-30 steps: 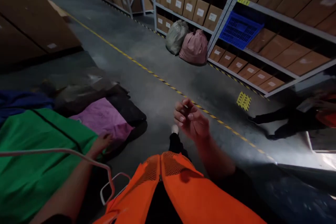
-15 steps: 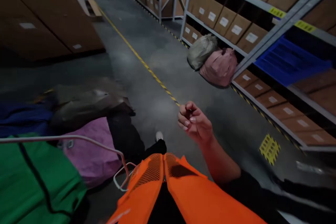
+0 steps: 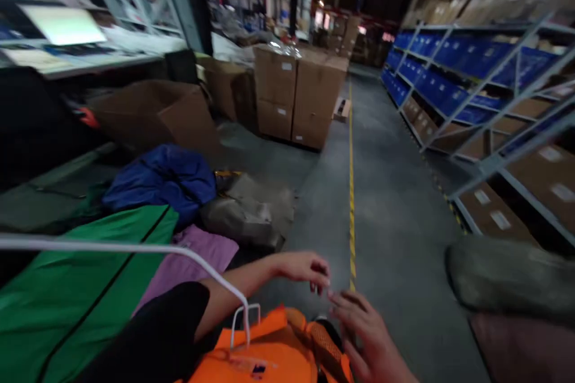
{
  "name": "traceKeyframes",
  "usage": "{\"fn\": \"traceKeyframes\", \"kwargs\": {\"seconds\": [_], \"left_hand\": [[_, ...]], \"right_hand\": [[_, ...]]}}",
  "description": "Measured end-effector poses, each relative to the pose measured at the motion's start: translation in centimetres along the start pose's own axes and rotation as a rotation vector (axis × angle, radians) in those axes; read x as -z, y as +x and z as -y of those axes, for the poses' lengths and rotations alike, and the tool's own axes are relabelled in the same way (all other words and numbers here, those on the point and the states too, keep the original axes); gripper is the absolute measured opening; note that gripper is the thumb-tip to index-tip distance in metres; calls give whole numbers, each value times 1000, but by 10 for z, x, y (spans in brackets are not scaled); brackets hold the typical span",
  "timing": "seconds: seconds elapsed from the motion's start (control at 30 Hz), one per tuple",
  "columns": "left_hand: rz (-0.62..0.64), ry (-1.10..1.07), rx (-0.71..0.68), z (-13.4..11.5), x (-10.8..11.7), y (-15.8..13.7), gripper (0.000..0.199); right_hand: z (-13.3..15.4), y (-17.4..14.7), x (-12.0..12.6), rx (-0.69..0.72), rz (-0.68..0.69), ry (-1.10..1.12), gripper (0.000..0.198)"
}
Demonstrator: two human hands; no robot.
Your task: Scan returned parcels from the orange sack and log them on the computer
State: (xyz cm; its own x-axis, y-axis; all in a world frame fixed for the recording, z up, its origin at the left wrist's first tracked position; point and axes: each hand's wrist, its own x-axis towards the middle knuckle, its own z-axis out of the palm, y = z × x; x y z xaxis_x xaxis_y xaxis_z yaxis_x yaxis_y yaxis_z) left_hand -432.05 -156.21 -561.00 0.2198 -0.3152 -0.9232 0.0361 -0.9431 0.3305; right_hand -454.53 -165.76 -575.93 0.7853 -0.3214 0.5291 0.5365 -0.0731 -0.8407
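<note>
My left hand [image 3: 302,268] reaches in from the left, its fingers loosely bent with gaps between them. I make out nothing in it. Close by on the right is my right hand [image 3: 366,329], blurred, with its fingers stretched towards the left fingertips and the thumb apart. The two sets of fingertips nearly meet; whether they touch I cannot tell. Below them is the orange vest [image 3: 269,359] that I wear. A white cable [image 3: 179,249] runs from the left edge and bends down in front of the vest.
On the left floor lie a green bag [image 3: 103,275], a purple bag [image 3: 206,248], a blue bag [image 3: 166,182] and a grey-brown bag [image 3: 251,209]. Large cartons [image 3: 318,96] stand ahead. A yellow-black floor line [image 3: 351,191] runs along the aisle. Shelving [image 3: 478,90] and a grey-green sack [image 3: 507,275] are on the right.
The view has lifted and turned left, showing more of the aisle, cartons and a desk. My left hand has come into view beside my right hand, whose curled fingers have straightened.
</note>
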Motion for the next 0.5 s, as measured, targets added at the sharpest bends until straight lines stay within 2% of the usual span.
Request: {"fn": "traceKeyframes", "kwargs": {"seconds": [0.13, 0.2, 0.27, 0.4, 0.5], "left_hand": [[83, -51, -29, -13, 45, 91, 42], [121, -165, -31, -14, 79, 133, 51], [111, -332, -45, -19, 116, 166, 57], [-166, -558, -77, -51, 185, 201, 56], [-336, -640, -107, -78, 236, 215, 56]], "right_hand": [[-141, 65, 12, 383, 29, -46, 27], [-208, 107, 19, 475, 52, -20, 25], [-264, 155, 32, 512, 96, 39, 26], [-343, 268, 63, 647, 260, 237, 34], [-395, 352, 64, 751, 396, 387, 45]]}}
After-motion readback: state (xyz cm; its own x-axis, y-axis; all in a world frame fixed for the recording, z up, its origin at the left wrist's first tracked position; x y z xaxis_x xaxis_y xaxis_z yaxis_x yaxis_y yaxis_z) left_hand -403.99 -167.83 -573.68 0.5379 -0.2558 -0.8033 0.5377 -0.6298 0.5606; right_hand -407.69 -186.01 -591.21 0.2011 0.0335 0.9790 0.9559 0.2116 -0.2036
